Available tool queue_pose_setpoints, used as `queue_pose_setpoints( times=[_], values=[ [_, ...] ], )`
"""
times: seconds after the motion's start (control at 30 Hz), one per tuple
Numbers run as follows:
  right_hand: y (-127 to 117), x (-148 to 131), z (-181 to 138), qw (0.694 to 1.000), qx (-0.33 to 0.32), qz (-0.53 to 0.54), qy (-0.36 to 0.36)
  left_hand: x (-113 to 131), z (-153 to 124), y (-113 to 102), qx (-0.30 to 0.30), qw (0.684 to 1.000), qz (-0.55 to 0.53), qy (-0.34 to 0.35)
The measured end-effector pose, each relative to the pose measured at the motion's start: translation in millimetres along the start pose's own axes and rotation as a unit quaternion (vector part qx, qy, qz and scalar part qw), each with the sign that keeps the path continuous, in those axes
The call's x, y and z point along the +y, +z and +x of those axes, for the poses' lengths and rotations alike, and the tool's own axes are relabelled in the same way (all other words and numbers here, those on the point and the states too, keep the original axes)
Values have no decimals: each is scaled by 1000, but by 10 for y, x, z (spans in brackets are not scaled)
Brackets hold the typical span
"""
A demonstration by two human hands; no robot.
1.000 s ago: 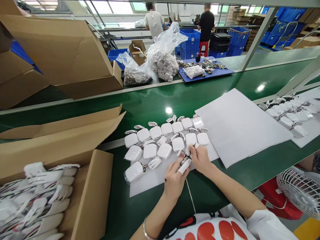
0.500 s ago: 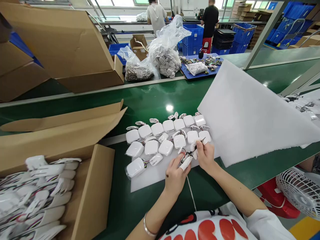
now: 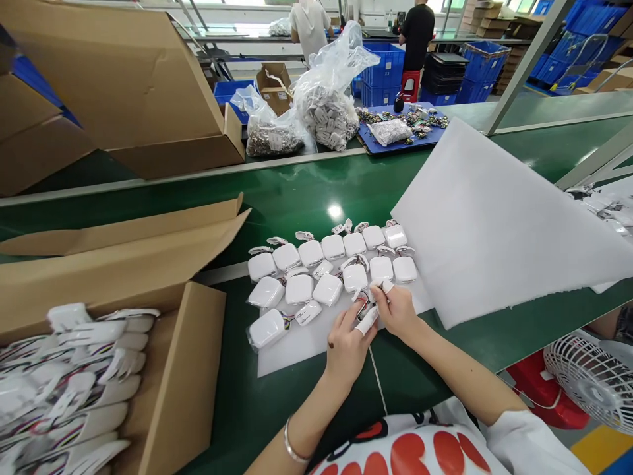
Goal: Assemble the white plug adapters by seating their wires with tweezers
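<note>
My left hand [image 3: 349, 340], with white covers on some fingertips, is closed around a small white plastic part with thin wires [image 3: 363, 305]; the fingers hide most of it. Right beside it, my right hand [image 3: 395, 309] is pinched at the wires, and what lies between its fingertips is hidden. Both hands are over a white foam sheet [image 3: 291, 353]. Rows of rounded square white plastic units [image 3: 299, 289] lie on it just beyond and to the left, several with small wired white pieces [image 3: 308, 313] attached.
At the left stands an open cardboard box [image 3: 190, 382] full of wired white units. Another foam sheet [image 3: 504, 231] lies at the right. Across the green bench [image 3: 208, 188] are plastic bags of parts [image 3: 326, 115] and a blue tray [image 3: 368, 142]. A fan [image 3: 588, 379] stands low at right.
My right hand has moved slightly left and down, closer to my left hand. The thin dark pointed tool that stuck out above its fingers no longer shows. My left hand stays in place.
</note>
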State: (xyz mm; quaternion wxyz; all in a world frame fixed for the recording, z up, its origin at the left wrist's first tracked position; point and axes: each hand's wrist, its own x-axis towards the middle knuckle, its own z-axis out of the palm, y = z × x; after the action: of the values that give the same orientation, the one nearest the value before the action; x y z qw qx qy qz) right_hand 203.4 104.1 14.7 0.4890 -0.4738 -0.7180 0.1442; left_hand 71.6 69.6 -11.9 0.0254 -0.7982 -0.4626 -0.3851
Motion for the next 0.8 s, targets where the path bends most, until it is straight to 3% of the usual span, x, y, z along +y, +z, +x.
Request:
queue_pose_setpoints(
  times=[0.13,0.3,0.43,0.67,0.8],
  values=[
    [-4,-21,-14,1000,-8,11,22,7,1,-6,7,1000,-8,-1],
    [-110,-57,47,997,80,17,9,8,6,4,13,1000,-10,-10],
    [-144,2,66,999,21,37,17,2,0,18,12,1000,-5,-8],
    [-156,96,59,997,-52,37,-43,-26,-7,10,-2,999,-32,-16],
    [-128,118,65,995,-72,48,-40,-31,7,-1,0,999,-33,-11]
  ],
)
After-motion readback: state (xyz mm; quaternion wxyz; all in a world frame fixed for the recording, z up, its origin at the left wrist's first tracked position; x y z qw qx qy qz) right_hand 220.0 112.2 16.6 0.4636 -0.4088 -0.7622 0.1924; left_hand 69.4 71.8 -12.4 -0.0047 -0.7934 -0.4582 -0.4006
